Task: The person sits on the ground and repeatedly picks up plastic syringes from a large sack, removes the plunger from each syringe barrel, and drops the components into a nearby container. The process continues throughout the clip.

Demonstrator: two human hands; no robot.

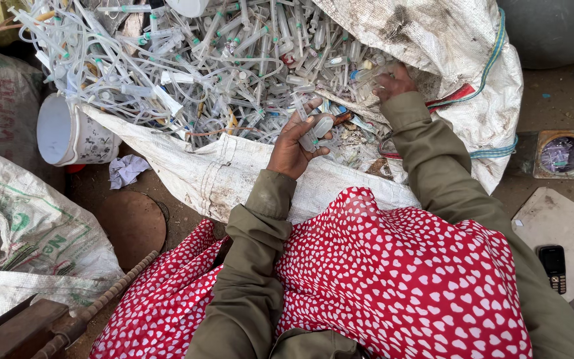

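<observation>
Left hand [295, 143] is palm up over the near edge of the white woven sack [234, 176], fingers curled around a small bundle of clear plastic chambers [317, 129] with pale green tips. They lie across my palm, thumb closing on top.

Right hand [393, 81] is further out, reaching into the pile of clear tubing and syringes [194, 60] at its right side, fingertips down among the pieces. Fingers look spread and bent, but they're half buried, so I can't tell if they have anything pinched.

The pile fills the open sack mouth; the sack's dirty upper flap with blue and red edging [493, 60] folds back on the right.

Both sleeves are olive. Red cloth with white hearts [393, 266] covers my lap just below the sack.

Around: white mug with a floral print [71, 133] lying on its side at the left, touching the sack edge; crumpled white paper [126, 169] just below it; round brown disc [133, 226] on the ground; another printed sack [21, 226] far left; small black keypad phone [553, 266] on a pale board at right; square metal floor drain [564, 154] above it
</observation>
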